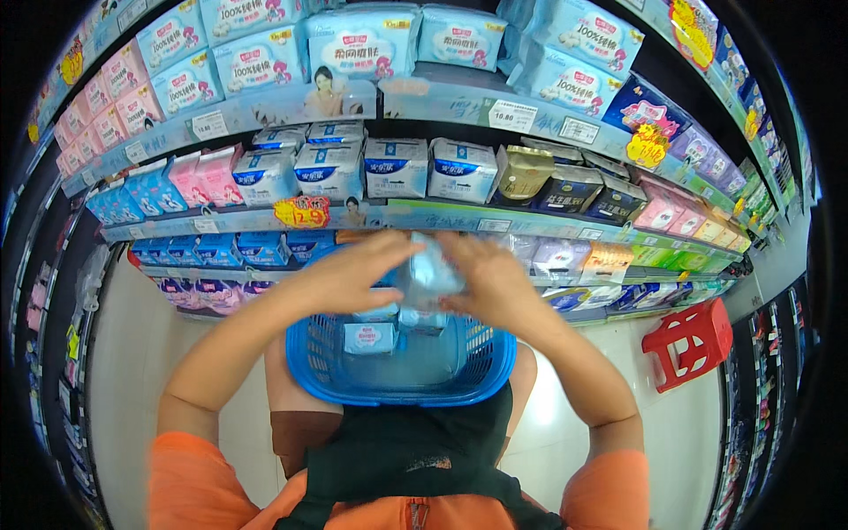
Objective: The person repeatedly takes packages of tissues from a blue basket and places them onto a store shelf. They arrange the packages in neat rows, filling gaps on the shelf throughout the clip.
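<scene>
A light-blue sanitary pad pack (430,273), blurred by motion, is held above the blue plastic basket (404,392). My right hand (490,275) grips its right side, fingers above and thumb below. On the pack's left, my left hand (358,273) has its fingers and thumb spread, close to the pack; blur hides whether they touch. The basket rests across my lap, with slotted side walls. In its far part lie small light-blue packs, including one at the left (370,338) and another beneath the held pack (424,322).
Shelves of sanitary pad packs (396,169) curve across in front, with price tags on the shelf edges. Larger light-blue packs (361,46) stand on the upper shelf. To the right, a red plastic stool (689,344) sits on the tiled floor (583,377). Other shelving lines both sides.
</scene>
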The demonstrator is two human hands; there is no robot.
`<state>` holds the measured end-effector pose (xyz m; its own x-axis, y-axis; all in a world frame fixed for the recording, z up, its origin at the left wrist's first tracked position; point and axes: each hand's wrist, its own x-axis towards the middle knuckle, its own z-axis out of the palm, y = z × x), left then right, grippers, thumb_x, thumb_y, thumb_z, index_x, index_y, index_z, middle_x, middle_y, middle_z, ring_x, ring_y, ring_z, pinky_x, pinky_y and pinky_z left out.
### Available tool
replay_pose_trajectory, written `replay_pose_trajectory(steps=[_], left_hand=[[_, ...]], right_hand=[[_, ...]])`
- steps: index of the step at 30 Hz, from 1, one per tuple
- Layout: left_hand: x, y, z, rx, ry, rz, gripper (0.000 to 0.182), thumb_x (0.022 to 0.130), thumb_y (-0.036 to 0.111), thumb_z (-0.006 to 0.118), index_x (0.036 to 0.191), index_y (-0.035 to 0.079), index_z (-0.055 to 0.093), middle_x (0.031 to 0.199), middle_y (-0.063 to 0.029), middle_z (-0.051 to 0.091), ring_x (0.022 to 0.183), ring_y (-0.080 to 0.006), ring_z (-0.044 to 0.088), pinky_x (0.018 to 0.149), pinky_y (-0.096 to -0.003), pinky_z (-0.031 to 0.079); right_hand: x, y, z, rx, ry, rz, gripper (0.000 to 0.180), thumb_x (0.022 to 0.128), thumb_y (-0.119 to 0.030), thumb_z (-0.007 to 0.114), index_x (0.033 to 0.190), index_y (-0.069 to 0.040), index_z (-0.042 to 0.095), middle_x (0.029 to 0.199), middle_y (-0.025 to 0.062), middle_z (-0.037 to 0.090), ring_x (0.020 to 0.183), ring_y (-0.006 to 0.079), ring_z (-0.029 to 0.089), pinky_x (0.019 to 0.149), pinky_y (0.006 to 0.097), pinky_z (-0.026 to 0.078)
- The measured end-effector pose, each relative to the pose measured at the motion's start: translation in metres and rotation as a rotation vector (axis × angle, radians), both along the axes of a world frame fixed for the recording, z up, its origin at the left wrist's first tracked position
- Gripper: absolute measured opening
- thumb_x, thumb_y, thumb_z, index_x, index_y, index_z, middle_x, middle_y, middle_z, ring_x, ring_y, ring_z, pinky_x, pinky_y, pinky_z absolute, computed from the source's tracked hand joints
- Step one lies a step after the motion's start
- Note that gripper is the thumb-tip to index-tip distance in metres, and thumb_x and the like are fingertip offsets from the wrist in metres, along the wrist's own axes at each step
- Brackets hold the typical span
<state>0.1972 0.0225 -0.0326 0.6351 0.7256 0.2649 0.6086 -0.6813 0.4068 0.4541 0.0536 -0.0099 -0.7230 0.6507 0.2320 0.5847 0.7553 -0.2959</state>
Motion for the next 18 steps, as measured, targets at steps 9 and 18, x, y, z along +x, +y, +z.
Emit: replay_pose_trajectory(steps=[9,18], left_hand=[[0.033,-0.010,-0.195,-0.802,0.297,-0.004,0.092,0.086,0.037,0.068,0.150,-0.009,0.021,0.150,-0.0328,0.033,0.138,-0.0410,0.038,0.113,-0.0398,0.033],[0.050,-0.002,-0.260,-0.770,0.385,0.133,0.084,0.087,0.029,0.064,0.151,-0.005,0.021,0.154,-0.0289,0.026,0.136,-0.0415,0.040,0.111,-0.0411,0.038]], right_hand=[[-0.030,0.016,-0.219,-0.485,-0.628,0.167,0.092,0.057,-0.029,0.091,0.132,-0.001,0.045,0.124,0.0249,0.058,0.115,0.0403,0.057,0.093,0.0446,0.050],[-0.047,0.017,-0.263,-0.227,-0.742,0.013,0.106,0.055,-0.032,0.094,0.139,-0.004,0.036,0.127,0.0202,0.056,0.118,0.0391,0.056,0.094,0.0431,0.051]])
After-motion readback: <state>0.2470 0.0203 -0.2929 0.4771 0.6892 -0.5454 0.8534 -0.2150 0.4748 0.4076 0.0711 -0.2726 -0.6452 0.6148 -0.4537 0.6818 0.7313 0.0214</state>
